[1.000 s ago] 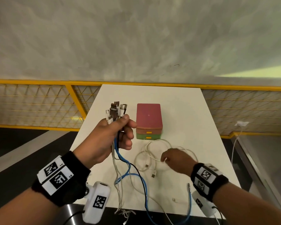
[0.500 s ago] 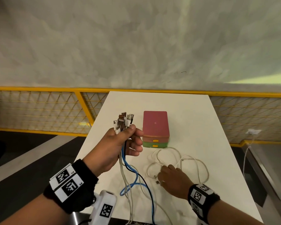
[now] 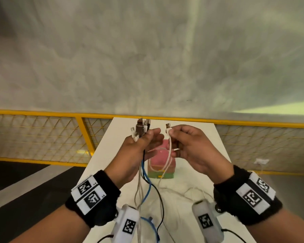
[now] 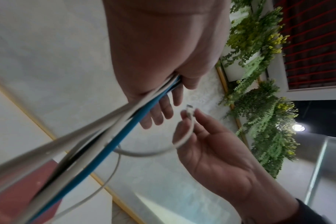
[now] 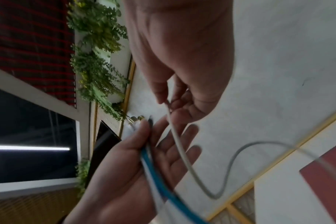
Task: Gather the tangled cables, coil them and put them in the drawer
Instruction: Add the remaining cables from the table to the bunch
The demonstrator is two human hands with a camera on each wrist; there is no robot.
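Observation:
My left hand (image 3: 148, 137) is raised over the white table (image 3: 209, 155) and grips a bundle of cables (image 3: 141, 128) with the plugs sticking up. Blue (image 3: 147, 188), black and white strands hang from it to the table; the left wrist view shows the same blue cable (image 4: 125, 131) running under the thumb. Just to its right, my right hand (image 3: 181, 137) pinches the USB end of a white cable (image 3: 168, 155), which loops down in front of the pink-and-green drawer box (image 3: 159, 160). This white cable (image 5: 180, 148) passes close beside the left palm. The drawers look closed.
More loose white cable (image 3: 188, 192) lies on the table near its front edge. A yellow mesh railing (image 3: 84, 135) runs behind and left of the table, with a pale wall beyond. Hanging plants (image 4: 259, 106) show in the wrist views.
My right hand has lifted off the table, bringing the white cable's plug end up beside the left hand. The left hand with its bundle has risen higher.

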